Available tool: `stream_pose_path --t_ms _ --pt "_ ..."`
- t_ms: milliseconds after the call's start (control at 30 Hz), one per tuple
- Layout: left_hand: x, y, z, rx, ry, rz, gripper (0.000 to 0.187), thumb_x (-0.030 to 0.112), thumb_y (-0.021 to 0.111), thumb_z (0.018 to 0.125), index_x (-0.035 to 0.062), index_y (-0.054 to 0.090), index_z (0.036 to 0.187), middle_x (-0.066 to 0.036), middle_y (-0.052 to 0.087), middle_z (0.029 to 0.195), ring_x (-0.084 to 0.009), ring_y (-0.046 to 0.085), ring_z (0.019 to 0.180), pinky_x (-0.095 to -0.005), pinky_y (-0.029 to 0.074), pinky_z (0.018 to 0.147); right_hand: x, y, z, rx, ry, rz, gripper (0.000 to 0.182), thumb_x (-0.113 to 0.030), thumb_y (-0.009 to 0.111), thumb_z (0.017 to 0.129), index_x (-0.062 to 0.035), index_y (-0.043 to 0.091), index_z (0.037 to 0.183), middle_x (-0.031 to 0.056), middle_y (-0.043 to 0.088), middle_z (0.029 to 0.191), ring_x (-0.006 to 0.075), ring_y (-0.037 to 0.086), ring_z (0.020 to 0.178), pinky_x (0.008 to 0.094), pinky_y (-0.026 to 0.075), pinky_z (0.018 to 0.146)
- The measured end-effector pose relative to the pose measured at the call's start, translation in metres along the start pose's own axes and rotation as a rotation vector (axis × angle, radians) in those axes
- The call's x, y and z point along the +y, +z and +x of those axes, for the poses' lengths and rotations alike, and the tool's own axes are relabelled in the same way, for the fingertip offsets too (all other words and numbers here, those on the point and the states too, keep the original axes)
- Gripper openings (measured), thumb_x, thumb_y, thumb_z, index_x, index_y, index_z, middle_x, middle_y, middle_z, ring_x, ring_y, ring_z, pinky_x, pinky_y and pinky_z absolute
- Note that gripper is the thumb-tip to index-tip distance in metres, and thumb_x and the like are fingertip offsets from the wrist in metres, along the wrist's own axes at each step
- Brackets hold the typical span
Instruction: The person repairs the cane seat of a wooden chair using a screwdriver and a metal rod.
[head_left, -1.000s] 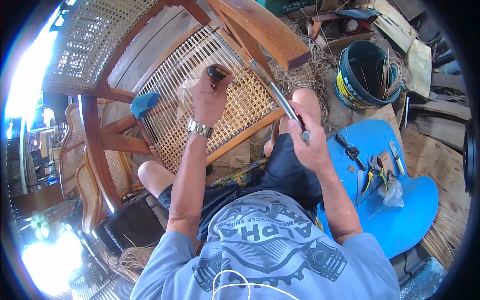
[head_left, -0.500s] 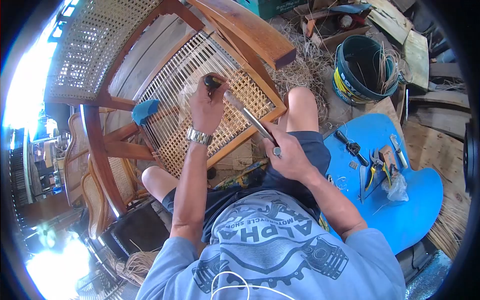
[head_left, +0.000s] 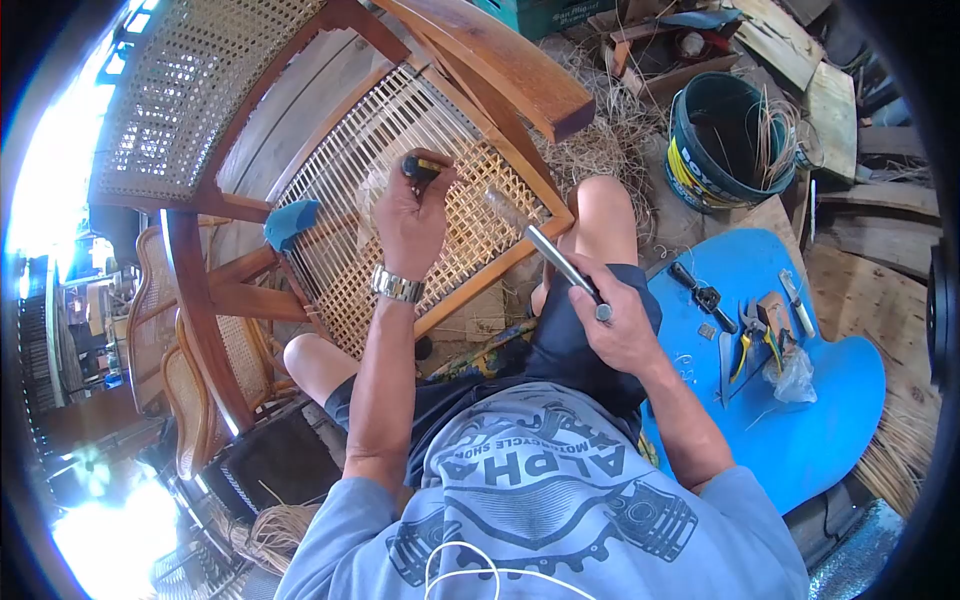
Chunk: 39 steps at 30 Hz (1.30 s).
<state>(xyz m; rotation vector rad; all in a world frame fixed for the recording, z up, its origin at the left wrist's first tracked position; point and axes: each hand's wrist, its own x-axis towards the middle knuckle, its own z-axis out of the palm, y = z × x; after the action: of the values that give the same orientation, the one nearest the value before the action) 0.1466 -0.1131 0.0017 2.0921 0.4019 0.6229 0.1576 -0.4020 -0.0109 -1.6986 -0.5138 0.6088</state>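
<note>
My left hand (head_left: 412,225), with a metal watch on the wrist, is raised over the chair seat, its fingers closed around a small black object with a yellow band (head_left: 425,168). My right hand (head_left: 618,322), over my thigh, grips a shiny metal rod (head_left: 562,258) with a pale, mottled far end. That end points up and left and overlaps the seat's near corner in this view. Behind both hands is a wooden-framed chair; its seat (head_left: 470,225) has woven cane on the near side and bare parallel strands farther off. A blue cloth (head_left: 291,224) hangs on the seat's left edge.
A blue board (head_left: 735,410) at my right carries pliers (head_left: 742,355), a black-handled tool (head_left: 703,297), a knife (head_left: 797,302) and a plastic bag (head_left: 795,378). Beyond it stands a dark green bucket (head_left: 690,170) with cane strips. Cane scraps (head_left: 605,140) litter the floor. Other cane chairs (head_left: 190,390) stand left.
My right hand has moved right and slightly down with the rod, drawing its pale end away from my left hand. My left hand stays over the seat with the black-and-yellow object.
</note>
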Motion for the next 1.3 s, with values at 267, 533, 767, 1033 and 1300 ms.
stream_pose_path --t_ms 267,533,767,1033,1300 --pt "0.001 0.012 0.010 -0.088 -0.050 0.177 0.014 0.010 0.073 0.096 0.0079 0.066 0.108 -0.004 0.073 0.084 -0.0098 0.063 0.071 -0.0295 0.049 0.062 0.011 0.010 0.033 0.137 -0.129 0.021 0.038 -0.010 0.059 0.101 0.0016 0.056 0.137 0.0169 0.068 0.107 0.0220 0.067 0.092 0.0337 0.052 0.084" --pt "0.005 0.009 0.002 -0.030 -0.014 0.120 0.012 0.012 0.073 0.097 0.0113 0.067 0.107 -0.003 0.073 0.083 -0.0099 0.062 0.069 -0.0297 0.049 0.060 0.000 0.008 0.012 0.102 -0.038 0.128 0.037 -0.009 0.058 0.102 0.0022 0.056 0.137 0.0124 0.067 0.097 0.0152 0.063 0.084 0.0304 0.052 0.079" --pt "0.007 0.007 0.000 -0.068 -0.031 0.081 0.015 0.007 0.072 0.095 0.0090 0.067 0.109 -0.003 0.073 0.085 -0.0104 0.065 0.072 -0.0283 0.050 0.065 -0.001 0.011 0.017 0.098 -0.121 0.097 0.037 -0.008 0.058 0.101 0.0024 0.056 0.137 0.0110 0.067 0.097 0.0142 0.063 0.083 0.0294 0.052 0.079" --pt "-0.001 0.000 -0.008 0.057 -0.192 0.050 0.020 0.009 0.074 0.094 0.0051 0.065 0.111 -0.007 0.076 0.092 -0.0149 0.072 0.085 -0.0310 0.055 0.077 -0.002 0.017 0.004 -0.213 -0.063 -0.082 0.036 -0.008 0.059 0.099 0.0030 0.059 0.133 0.0224 0.070 0.108 0.0267 0.070 0.101 0.0357 0.052 0.091" --pt "-0.003 0.002 -0.006 0.111 -0.220 -0.020 0.018 0.013 0.075 0.095 0.0072 0.069 0.111 -0.003 0.076 0.092 -0.0094 0.067 0.081 -0.0287 0.052 0.072 -0.005 0.025 0.024 -0.154 -0.081 -0.010 0.039 -0.006 0.058 0.101 0.0050 0.055 0.138 0.0190 0.071 0.100 0.0195 0.068 0.083 0.0326 0.054 0.080"
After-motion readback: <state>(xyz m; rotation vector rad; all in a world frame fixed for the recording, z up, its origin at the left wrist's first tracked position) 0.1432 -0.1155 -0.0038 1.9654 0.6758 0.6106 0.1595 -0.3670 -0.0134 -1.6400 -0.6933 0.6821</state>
